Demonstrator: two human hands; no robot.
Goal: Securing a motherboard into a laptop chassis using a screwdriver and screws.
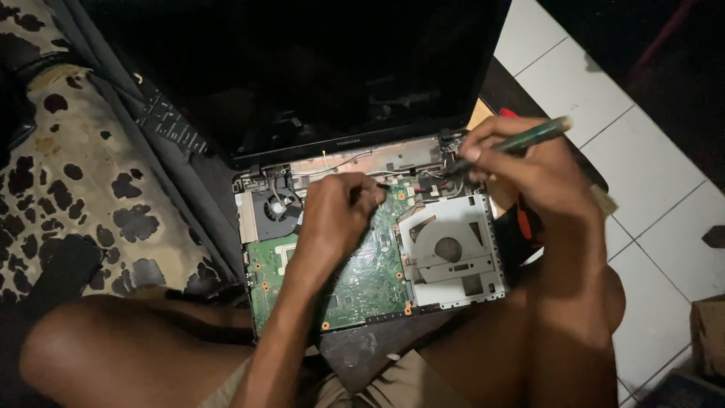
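An opened laptop lies in front of me with its green circuit board (370,276) bare and its dark screen (317,68) tilted back. My left hand (336,215) rests on the board near the top middle, fingers pinched on a small dark part or cable. My right hand (529,162) grips a green-handled screwdriver (529,138), whose tip points at the hinge area at the board's top right corner. A round cooling fan (276,208) sits at the board's upper left. A silver optical drive (449,249) fills the right side.
My bare knees flank the laptop. A spotted cushion (83,174) lies to the left with a dark remote-like strip (170,121) beside it. White floor tiles (649,166) spread to the right, with a cardboard box (710,332) at the right edge.
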